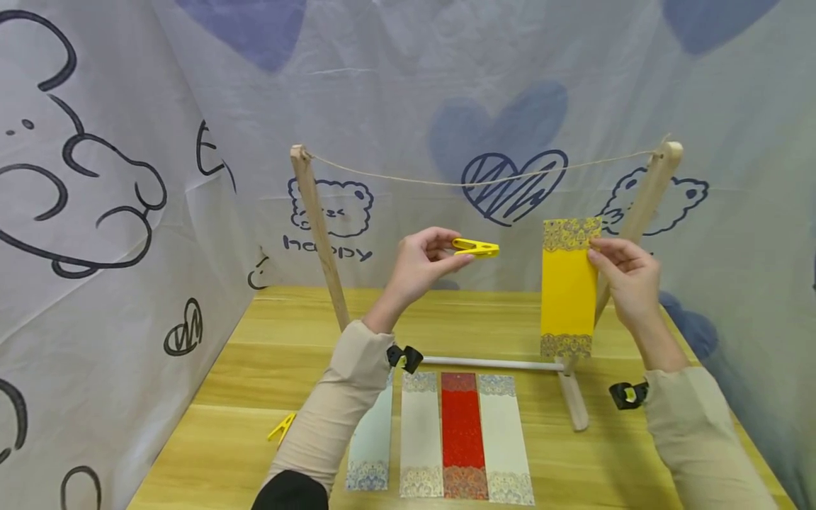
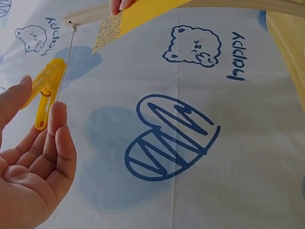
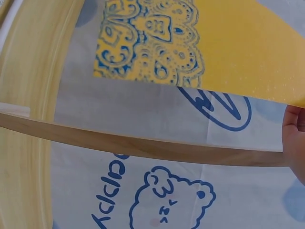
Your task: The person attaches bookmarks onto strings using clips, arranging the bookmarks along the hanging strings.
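Between thumb and fingers, my left hand (image 1: 423, 263) pinches a yellow clothespin (image 1: 477, 248), its tip pointing right in the head view. The left wrist view shows the same clothespin (image 2: 47, 90) near the string. My right hand (image 1: 627, 276) pinches the upper right edge of a yellow paper strip (image 1: 567, 290) with patterned ends, held upright in the air. Part of this strip (image 3: 243, 47) fills the top of the right wrist view. Above both hands a thin string (image 1: 414, 181) sags between two wooden posts; nothing hangs on it.
Pale strips (image 1: 421, 432) and a red strip (image 1: 464, 432) lie in a row on the wooden table (image 1: 242, 375). Another yellow clothespin (image 1: 281, 427) lies left of the left forearm. A white rod (image 1: 491, 363) crosses low between the left post (image 1: 321, 234) and right post (image 1: 647, 191).
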The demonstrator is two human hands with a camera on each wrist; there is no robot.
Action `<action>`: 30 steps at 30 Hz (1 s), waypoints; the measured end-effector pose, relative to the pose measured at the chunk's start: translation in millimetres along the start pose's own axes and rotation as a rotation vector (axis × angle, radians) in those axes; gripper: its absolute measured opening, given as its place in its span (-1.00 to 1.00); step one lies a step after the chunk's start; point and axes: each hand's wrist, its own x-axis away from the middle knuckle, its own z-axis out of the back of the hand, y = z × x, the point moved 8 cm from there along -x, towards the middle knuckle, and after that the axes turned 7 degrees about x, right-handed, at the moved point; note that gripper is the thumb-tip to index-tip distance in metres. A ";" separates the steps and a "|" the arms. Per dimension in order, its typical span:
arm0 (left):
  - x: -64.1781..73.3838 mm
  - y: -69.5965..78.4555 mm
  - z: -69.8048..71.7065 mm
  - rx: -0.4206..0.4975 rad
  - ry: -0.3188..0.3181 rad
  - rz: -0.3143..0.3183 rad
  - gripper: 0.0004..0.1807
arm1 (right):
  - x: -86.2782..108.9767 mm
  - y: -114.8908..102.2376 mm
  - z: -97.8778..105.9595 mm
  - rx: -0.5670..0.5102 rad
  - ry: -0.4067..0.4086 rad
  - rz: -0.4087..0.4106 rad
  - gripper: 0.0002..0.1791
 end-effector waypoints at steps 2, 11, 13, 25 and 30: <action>-2.3 2.6 -1.8 -0.008 -0.003 -0.012 -0.65 | -1.3 -2.0 -0.2 -0.026 0.009 0.008 -0.85; -12.9 10.1 -6.8 -0.018 0.001 -0.028 -0.65 | -6.0 -8.9 3.1 -0.062 0.070 0.022 -0.85; -15.6 11.1 -8.5 -0.009 -0.001 -0.030 -0.65 | -6.7 -10.6 4.2 -0.064 0.080 0.026 -0.85; -29.8 24.4 -18.9 0.001 -0.011 -0.059 -0.65 | -11.4 -21.7 3.2 -0.043 0.070 0.056 -0.85; -37.7 31.6 -23.0 -0.009 -0.029 -0.074 -0.65 | -13.3 -24.4 1.7 -0.042 0.076 0.048 -0.85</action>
